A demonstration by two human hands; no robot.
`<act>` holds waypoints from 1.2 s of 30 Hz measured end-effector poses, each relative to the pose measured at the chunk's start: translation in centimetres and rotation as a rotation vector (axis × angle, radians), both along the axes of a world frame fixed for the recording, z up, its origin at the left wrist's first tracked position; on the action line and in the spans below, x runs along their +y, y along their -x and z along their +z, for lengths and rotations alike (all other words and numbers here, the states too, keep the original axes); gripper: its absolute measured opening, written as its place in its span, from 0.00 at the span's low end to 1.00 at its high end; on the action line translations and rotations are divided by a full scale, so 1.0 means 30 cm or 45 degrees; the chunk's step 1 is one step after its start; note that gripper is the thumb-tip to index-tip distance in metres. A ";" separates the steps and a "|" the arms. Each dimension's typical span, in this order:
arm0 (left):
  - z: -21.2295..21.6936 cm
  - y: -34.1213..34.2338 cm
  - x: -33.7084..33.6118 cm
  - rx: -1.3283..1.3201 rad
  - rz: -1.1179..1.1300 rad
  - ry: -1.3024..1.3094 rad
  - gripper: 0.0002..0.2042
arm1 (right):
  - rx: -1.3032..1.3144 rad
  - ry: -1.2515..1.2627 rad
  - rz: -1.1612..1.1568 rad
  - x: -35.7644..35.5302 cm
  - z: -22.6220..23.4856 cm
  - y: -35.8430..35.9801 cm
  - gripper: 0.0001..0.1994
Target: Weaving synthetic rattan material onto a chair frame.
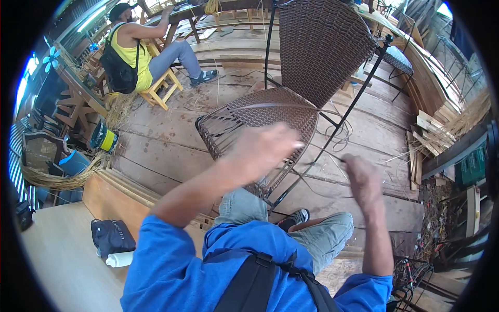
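Note:
A brown woven wicker chair (312,57) on a black metal frame stands in front of me, its seat (260,112) partly woven with loose strands at the near edge. My left hand (262,148) is blurred, raised over the seat's front edge, and a thin wicker strand (270,105) runs across the seat just above it; whether the fingers grip it I cannot tell. My right hand (363,179) is lifted to the right of the chair frame, fingers curled, also blurred. Thin strands trail from the chair toward it.
A person in a yellow top (132,49) sits on a yellow stool at the far left by a table. Wood offcuts (431,135) lie at the right. A dark bag (112,236) and white bottle (119,259) rest on the light board at lower left.

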State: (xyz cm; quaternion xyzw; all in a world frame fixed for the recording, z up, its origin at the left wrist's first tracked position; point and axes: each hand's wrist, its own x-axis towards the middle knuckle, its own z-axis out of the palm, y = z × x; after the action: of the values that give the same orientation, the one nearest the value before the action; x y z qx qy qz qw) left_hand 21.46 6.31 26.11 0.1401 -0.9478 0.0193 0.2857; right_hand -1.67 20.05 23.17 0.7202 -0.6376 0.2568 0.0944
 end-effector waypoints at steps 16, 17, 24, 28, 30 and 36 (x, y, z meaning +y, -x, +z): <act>-0.289 -0.575 -0.211 0.325 0.898 -0.823 0.14 | -0.234 -0.145 -1.272 0.386 -0.364 0.784 0.22; -0.277 -0.419 -0.144 0.365 0.810 -1.000 0.13 | 0.101 0.094 -1.124 0.313 -0.415 0.738 0.19; -0.272 -0.083 0.116 -0.143 -0.091 -0.589 0.08 | -0.657 -0.621 0.239 0.007 -0.226 -0.233 0.12; -0.336 -0.174 0.090 -0.402 0.043 -0.474 0.09 | -0.801 -0.888 -0.060 0.071 -0.311 -0.185 0.14; -0.394 -0.121 0.139 -0.373 -0.037 -0.439 0.10 | -0.800 -0.838 0.138 0.041 -0.293 -0.314 0.15; -0.387 -0.130 0.069 -0.339 0.080 -0.573 0.09 | -0.868 -0.823 -0.245 0.029 -0.358 -0.314 0.16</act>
State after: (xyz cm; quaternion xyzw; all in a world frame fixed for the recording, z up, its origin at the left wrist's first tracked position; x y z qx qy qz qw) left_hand 25.36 8.39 14.49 0.2256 -0.9527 -0.1651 0.1194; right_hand 7.74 20.93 12.43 0.5251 -0.7432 0.2570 -0.3253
